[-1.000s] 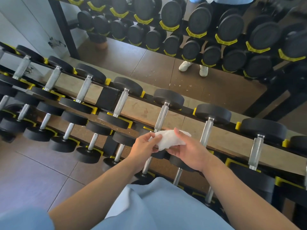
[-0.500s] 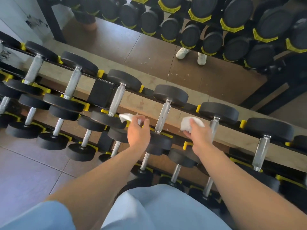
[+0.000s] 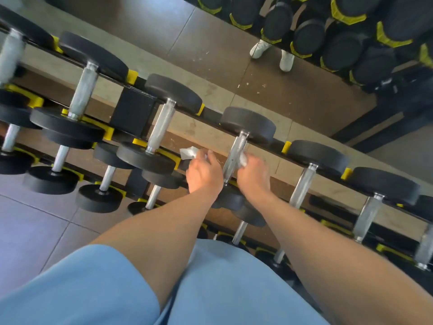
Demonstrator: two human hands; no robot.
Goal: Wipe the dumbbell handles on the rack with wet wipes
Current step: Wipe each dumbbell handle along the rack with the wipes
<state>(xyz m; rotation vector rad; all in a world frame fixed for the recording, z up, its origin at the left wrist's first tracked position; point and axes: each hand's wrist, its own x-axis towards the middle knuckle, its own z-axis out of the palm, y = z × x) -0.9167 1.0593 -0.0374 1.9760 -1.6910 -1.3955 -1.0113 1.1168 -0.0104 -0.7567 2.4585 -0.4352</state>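
Handle flanked by hands; plates cap ends

The right hand hides most of its wipe; the leftmost handle is blurred.

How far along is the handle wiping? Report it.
Done: nothing shows as finished. In hand: the right hand presses a wipe against one top-row handle; the left hand holds a second wipe beside it. Left: cannot tell which other handles remain.
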